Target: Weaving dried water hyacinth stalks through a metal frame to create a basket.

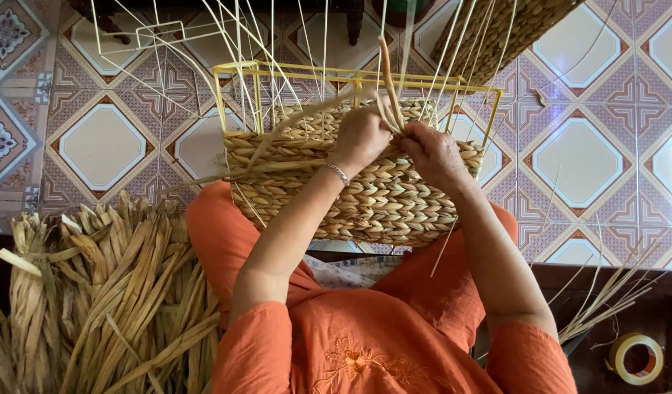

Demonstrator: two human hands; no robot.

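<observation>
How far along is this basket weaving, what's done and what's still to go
Done: the lower rows of the woven basket look braided most of the way up. In hand: the left hand and right hand pinch a dried strand at the top row. Left: the yellow wire frame stands bare above the weave, with thin uprights still uncovered; a pile of dried leaves lies alongside.
</observation>
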